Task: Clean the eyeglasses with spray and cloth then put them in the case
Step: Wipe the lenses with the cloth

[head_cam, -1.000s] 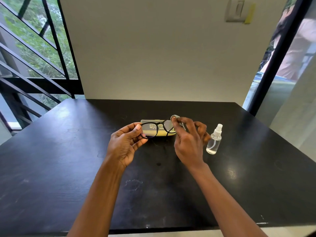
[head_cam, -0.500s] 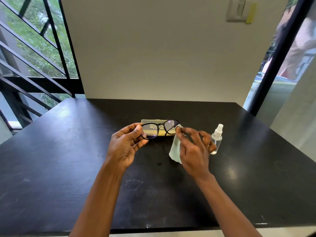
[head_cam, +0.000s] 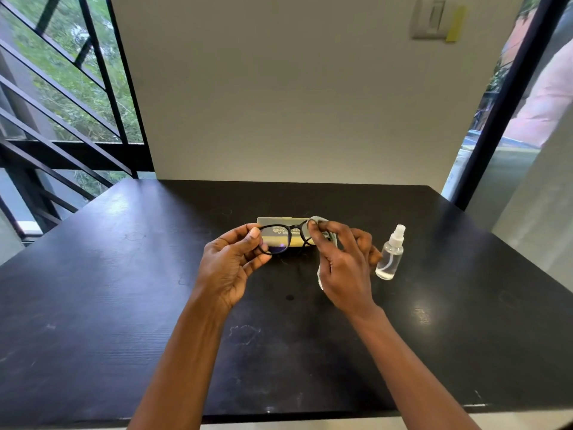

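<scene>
Left hand pinches the black eyeglasses by their left rim, held above the desk. I see my right hand pressing the pale cloth around the other lens. Beyond both hands lies the yellow case; just right of my right hand stands the spray bottle. Open desk spreads toward each edge.

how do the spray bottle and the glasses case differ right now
The spray bottle stands upright, right of the hands; the glasses case lies flat behind the eyeglasses. The bottle is clear with a white nozzle; the case is opaque pale yellow. The bottle is in full view; the case is partly hidden by the eyeglasses. Both rest untouched on the black table.
</scene>
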Demonstrator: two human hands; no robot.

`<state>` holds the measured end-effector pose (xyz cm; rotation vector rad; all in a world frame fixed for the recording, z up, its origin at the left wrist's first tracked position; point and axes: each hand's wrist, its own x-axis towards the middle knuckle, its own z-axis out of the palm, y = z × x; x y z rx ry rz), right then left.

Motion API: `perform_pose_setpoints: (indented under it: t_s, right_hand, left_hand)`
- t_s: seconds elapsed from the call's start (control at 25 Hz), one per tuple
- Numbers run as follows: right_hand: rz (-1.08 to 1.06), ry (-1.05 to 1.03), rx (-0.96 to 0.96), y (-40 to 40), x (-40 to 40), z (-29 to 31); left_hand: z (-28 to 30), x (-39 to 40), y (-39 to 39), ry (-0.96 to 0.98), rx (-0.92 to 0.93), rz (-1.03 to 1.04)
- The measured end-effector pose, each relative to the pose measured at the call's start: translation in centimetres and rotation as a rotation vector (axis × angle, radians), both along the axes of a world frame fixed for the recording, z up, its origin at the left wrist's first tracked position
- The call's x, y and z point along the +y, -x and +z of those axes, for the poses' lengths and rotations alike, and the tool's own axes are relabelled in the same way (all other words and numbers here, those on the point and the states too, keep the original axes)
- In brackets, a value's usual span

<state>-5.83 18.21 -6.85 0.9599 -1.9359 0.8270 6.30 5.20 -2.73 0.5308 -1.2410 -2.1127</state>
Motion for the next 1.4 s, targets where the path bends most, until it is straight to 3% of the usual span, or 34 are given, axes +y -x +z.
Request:
perform_pose_setpoints:
  t_s: [0.28, 0.68, 1.08, 1.24, 1.4]
  right_hand:
    - [0.034, -0.052, 0.154, 0.2, 1.3, -1.2]
    - [-0.044, 0.022, 0.128, 0.8, 1.3, -0.2]
    - [0.056, -0.065, 0.147, -1.2, 0.6, 0.1]
    - [0.028, -0.093, 0.208, -0.7, 1.4, -0.7]
    - [-0.022, -0.062, 0.140, 0.3, 2.0, -0.4]
  left_hand:
    - [-0.2, 0.0, -0.1, -0.030, 0.005, 0.005]
    - [0.0, -0.6, -0.7, 0.004, -0.014, -0.027]
    - [0.0, 0.0, -0.6, 0.021, -0.014, 0.001]
    - [-0.1, -0.1, -0.8, 0.003, -0.019, 0.016]
    - [0.1, -0.6, -1.0, 0.029, -0.015, 0.034]
